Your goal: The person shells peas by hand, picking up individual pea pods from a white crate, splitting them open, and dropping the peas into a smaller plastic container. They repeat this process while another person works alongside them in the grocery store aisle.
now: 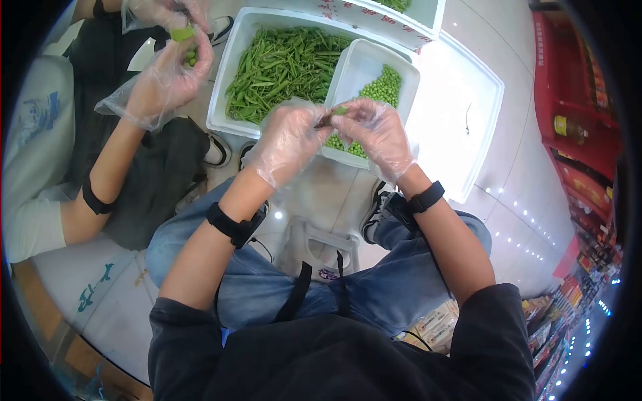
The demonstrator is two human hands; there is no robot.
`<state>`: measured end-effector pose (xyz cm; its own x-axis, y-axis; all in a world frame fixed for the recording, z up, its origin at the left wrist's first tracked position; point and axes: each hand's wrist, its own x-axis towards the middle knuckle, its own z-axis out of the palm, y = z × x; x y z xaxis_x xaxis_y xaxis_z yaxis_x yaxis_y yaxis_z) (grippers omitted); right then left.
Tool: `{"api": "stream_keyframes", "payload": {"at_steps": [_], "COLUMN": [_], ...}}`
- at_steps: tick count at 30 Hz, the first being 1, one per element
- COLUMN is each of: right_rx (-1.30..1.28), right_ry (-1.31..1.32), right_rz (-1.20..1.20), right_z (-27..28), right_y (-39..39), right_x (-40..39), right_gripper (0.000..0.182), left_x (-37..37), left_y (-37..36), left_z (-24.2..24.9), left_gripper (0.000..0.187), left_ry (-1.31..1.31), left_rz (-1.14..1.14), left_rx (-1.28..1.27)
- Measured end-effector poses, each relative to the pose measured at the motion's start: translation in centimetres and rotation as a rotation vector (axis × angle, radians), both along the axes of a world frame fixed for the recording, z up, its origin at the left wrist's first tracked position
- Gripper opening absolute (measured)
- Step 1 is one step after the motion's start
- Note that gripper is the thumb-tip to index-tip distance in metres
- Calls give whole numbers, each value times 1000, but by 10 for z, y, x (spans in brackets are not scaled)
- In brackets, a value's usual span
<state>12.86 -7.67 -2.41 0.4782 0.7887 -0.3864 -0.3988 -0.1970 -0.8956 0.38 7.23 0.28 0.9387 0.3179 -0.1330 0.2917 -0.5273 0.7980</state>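
Observation:
Both of my hands wear clear plastic gloves and meet over the near part of a white tray [409,83] of shelled green peas [382,87]. Between the fingertips is a small green pod [340,110], partly hidden by the fingers. My left hand [292,137] pinches at its left side, close to the edge of the foam box. My right hand [374,132] holds its right side with thumb and fingers. The tray rests on the right part of a white foam box [217,100], which is full of green pods [287,67].
At the left, a co-worker's gloved hands [170,80] hold an opened pod with peas. A white foam lid [468,113] lies right of the tray. Another foam box [374,25] stands behind. Red store shelves [562,87] line the right side.

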Motion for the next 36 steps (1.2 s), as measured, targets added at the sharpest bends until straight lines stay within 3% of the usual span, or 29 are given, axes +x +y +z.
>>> {"api": "stream_keyframes", "payload": {"at_steps": [7, 19, 36], "right_rx": [-12, -28, 20], "right_ry": [-67, -37, -68], "right_rz": [-13, -2, 4], "right_z": [5, 12, 8], "right_y": [2, 7, 5], "right_x": [4, 12, 12], "right_gripper": [24, 20, 20], "left_x": [2, 1, -2], "left_y": [4, 9, -5], "left_z": [10, 7, 4], "left_gripper": [20, 24, 18], "left_ry": [90, 127, 32], "left_rz": [31, -45, -22], "left_rx": [-252, -352, -65]}}
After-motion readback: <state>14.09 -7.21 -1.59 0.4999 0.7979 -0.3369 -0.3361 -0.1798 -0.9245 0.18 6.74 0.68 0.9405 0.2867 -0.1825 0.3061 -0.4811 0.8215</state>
